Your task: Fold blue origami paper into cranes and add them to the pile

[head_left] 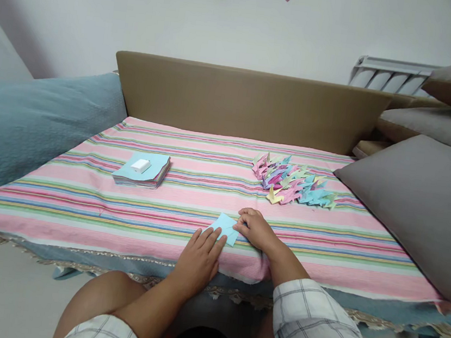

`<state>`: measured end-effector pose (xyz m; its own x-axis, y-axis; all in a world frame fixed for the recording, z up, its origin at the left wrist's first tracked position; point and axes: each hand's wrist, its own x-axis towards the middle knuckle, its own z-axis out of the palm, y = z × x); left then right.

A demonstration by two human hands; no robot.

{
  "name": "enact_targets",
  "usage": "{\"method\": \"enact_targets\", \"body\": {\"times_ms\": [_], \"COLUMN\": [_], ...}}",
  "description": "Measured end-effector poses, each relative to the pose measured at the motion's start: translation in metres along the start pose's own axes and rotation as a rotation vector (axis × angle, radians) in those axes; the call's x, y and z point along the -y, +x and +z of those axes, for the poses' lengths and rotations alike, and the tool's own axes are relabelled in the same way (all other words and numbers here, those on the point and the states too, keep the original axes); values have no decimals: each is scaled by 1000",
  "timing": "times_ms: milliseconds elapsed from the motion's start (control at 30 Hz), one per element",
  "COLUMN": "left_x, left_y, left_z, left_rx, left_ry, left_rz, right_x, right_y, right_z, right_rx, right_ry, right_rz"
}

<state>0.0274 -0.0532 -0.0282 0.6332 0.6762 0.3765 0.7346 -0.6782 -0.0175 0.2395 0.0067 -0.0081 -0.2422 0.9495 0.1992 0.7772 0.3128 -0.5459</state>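
Note:
A light blue folded sheet of paper (224,222) lies on the striped cloth near its front edge. My left hand (201,254) rests flat on the paper's lower left part, fingers stretched out. At the paper's right edge, my right hand (254,228) pinches a corner between thumb and forefinger, with the other fingers curled. Parts of the paper are hidden under the left fingers. Beyond the right hand sits a cluster of folded paper cranes (289,182) in pink, purple, blue, green and yellow.
To the left stands a stack of coloured paper sheets (143,172) with a small white block (141,166) on top. The striped cloth (202,155) covers the seat. Grey cushions (419,198) are piled at the right, and a blue covered armrest (46,119) borders the left.

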Motion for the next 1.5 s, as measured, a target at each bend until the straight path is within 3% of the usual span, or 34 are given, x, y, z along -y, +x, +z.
{"method": "enact_targets", "body": {"times_ms": [400,800,933,1000,1067,1133,1200,1300,1500], "left_x": [-2,-1,-1,-1,-1,-2,-1,0,2], "left_y": [1,1,1,1,1,1,1,-1,-5], "left_z": [-1,-2,-2,-2,-1,-1,-1,-1,-2], "left_rx": [17,7,11,4,-3,-4,3,21,45], "left_ry": [21,12,3,0,-2,-4,-10,-30,-87], "left_rz": [-19,-5,-7,-10,-16,-20,-23,-31,-70], "right_x": [10,-6,-5,2,13,23,31,32,25], "right_y": [-4,3,1,-2,-6,-10,-13,-13,-7], "right_z": [3,-3,-7,-8,-7,-3,4,14,19], "right_rx": [-39,-44,-132,-226,-258,-173,-84,-16,-4], "right_ry": [-30,97,89,77,80,100,97,67,95], "right_rz": [79,71,133,107,-46,-250,-354,-325,-220]}}
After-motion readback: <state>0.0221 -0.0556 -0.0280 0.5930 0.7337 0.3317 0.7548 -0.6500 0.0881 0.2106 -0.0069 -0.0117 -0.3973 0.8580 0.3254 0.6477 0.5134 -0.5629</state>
